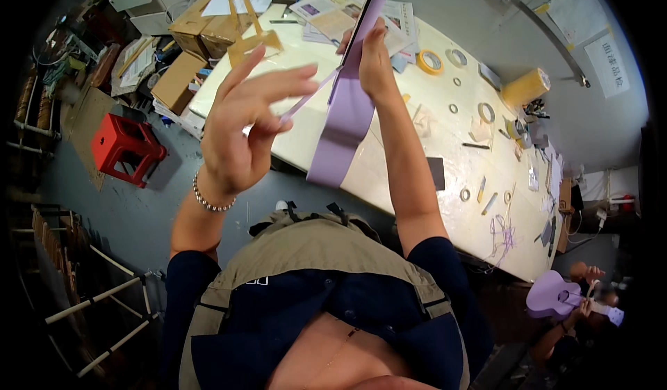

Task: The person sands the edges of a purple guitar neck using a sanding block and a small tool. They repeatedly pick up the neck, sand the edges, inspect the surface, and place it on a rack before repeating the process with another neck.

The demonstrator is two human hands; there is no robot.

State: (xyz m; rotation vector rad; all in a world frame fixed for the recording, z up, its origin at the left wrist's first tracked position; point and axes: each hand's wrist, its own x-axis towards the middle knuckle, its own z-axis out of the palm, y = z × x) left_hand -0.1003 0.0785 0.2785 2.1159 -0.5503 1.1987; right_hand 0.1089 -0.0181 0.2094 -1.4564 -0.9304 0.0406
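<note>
A light purple ukulele (340, 136) is tilted edge-on above the near side of the table, its body lower and its neck running up out of view. My right hand (376, 63) is wrapped round it where neck and body meet, thumb and fingers on opposite sides. To its left, my left hand (240, 122) pinches one end of a thin purple strip (306, 100), its upper fingers raised and spread. The strip runs taut from the pinch to the ukulele's edge. Its material is too small to make out.
The pale table (326, 14) holds papers (399, 21), an orange tape roll (429, 62), several smaller rolls, cutters and tangled purple strips (504, 233). A red stool (128, 147) stands left on the floor. At lower right a co-worker holds another purple ukulele (552, 294).
</note>
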